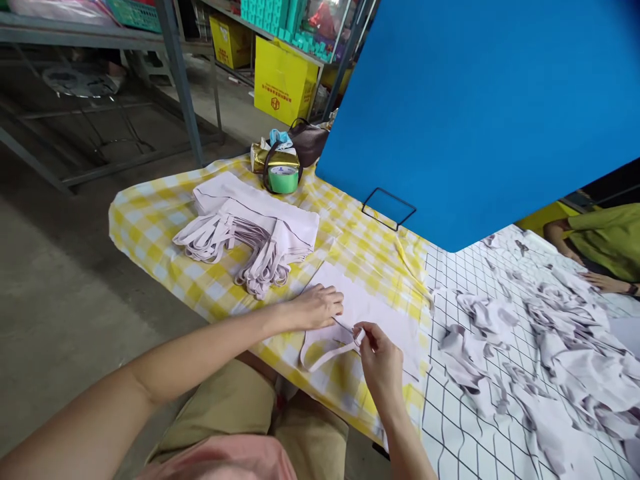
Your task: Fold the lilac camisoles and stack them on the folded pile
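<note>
A flat white cloth bag (370, 313) lies on the yellow checked tablecloth (150, 227) near the table's front edge. My left hand (317, 307) rests on its left part, fingers curled and pressing the fabric down. My right hand (377, 357) pinches the bag's strap (325, 350) where it joins the cloth, thumb and forefinger closed on it. The strap loops out toward me over the table edge. Behind the hands sits a neat stack of finished white bags (250, 227) with their straps hanging forward.
A green tape roll (283, 179), a gold packet and a dark pouch (307, 141) stand at the table's far end. A blue board (475, 113) rises behind. Loose white bags (540, 353) heap on the grid-patterned cloth at right, where another person's hand (603, 283) rests. Metal shelving stands left.
</note>
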Tool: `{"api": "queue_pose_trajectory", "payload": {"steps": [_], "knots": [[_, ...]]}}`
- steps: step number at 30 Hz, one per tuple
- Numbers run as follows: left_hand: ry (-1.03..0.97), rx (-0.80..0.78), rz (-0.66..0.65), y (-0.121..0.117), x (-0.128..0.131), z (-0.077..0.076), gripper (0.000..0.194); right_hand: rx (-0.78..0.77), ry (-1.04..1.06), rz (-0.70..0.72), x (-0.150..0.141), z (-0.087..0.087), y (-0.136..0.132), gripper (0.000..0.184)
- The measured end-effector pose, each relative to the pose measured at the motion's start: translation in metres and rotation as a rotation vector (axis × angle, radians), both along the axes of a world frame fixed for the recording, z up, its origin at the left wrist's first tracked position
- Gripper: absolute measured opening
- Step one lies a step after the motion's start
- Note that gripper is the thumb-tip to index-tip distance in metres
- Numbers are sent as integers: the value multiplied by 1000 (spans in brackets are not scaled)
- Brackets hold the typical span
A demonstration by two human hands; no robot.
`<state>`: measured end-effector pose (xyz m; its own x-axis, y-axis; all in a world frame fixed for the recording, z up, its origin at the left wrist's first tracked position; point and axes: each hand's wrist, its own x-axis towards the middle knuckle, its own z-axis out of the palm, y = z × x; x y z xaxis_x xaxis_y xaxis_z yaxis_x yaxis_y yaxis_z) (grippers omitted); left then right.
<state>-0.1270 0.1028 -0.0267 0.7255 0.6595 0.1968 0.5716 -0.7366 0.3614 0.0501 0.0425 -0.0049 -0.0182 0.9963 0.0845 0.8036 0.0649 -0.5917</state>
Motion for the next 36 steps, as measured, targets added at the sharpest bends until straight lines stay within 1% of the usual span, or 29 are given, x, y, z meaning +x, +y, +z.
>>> {"api": "queue_pose_trajectory", "payload": {"steps": [1,3,5,7,9,12,16,22,27,36], "knots": [[31,52,-26,1,1,-1,7,-37,29,-13,-1,-1,2,26],[65,123,-45,3,5,-2,10,-93,77,-36,-4,-2,6,28],[62,137,-25,5,8,-4,14,-119,99,-51,-6,-3,10,28],[32,95,15,7,11,-7,13,-97,93,-40,-6,-4,14,27],[-5,20,49,11,12,-8,10,-41,59,-14,-6,-7,18,27],[-49,-93,58,16,12,-7,10,24,-5,13,-4,-12,23,30],[-76,-179,66,21,13,-4,11,39,-33,32,-4,-19,27,32],[-79,-218,51,27,15,-5,11,73,-77,68,-6,-21,29,31],[-65,-254,57,28,15,-1,11,95,-143,112,-7,-21,29,29],[-55,-277,51,29,14,1,13,123,-133,94,-6,-25,32,27]]}}
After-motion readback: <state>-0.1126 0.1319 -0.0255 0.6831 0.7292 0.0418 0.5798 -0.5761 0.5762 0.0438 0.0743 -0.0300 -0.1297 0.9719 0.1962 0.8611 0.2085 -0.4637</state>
